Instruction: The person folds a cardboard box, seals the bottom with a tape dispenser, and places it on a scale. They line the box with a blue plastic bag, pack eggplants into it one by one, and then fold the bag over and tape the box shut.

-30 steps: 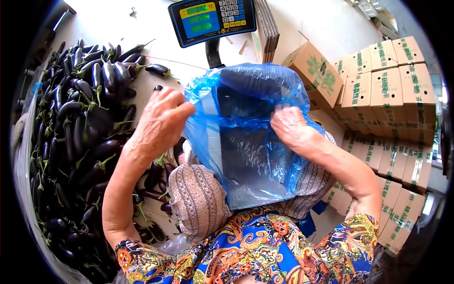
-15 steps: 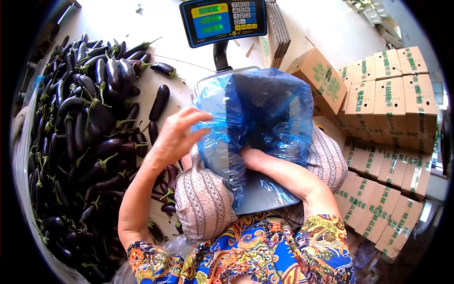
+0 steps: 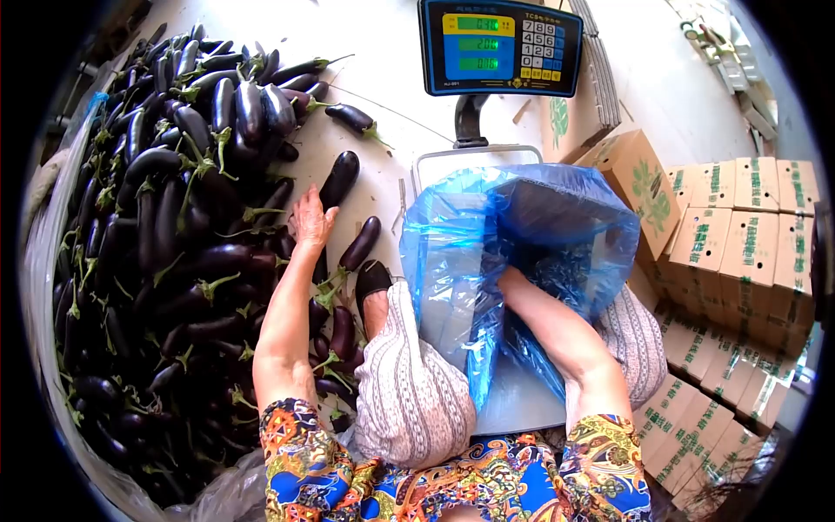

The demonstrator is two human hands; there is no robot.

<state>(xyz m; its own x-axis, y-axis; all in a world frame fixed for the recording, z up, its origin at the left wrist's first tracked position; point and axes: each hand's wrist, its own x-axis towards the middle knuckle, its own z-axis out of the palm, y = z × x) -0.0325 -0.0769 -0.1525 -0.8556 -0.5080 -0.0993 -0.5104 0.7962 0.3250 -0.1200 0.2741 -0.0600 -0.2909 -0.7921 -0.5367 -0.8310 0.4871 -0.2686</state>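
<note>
My left hand (image 3: pixel 313 216) lies at the right edge of the eggplant heap (image 3: pixel 165 252), fingers stretched out. Its fingertips are right beside a single dark eggplant (image 3: pixel 341 177) on the floor. Another eggplant (image 3: pixel 360 244) lies a little nearer to me. A blue plastic bag (image 3: pixel 444 213) is spread open over a box on the scale platform (image 3: pixel 522 407), between my knees. My right forearm (image 3: pixel 557 326) reaches down into that bag; the fingers of my right hand are hidden inside it.
The scale's display (image 3: pixel 500 48) with lit green numbers stands behind the bag on a post. Stacked printed cartons (image 3: pixel 722 235) fill the right side, with a tilted carton (image 3: pixel 639 178) beside the bag. Flattened cardboard (image 3: pixel 591 78) leans behind the scale. Clear plastic sheeting (image 3: pixel 43 261) borders the heap.
My left hand has moved from the bag's left edge out to the eggplants. My right arm stays in the bag. The view has shifted left, so the scale and bag appear further right.
</note>
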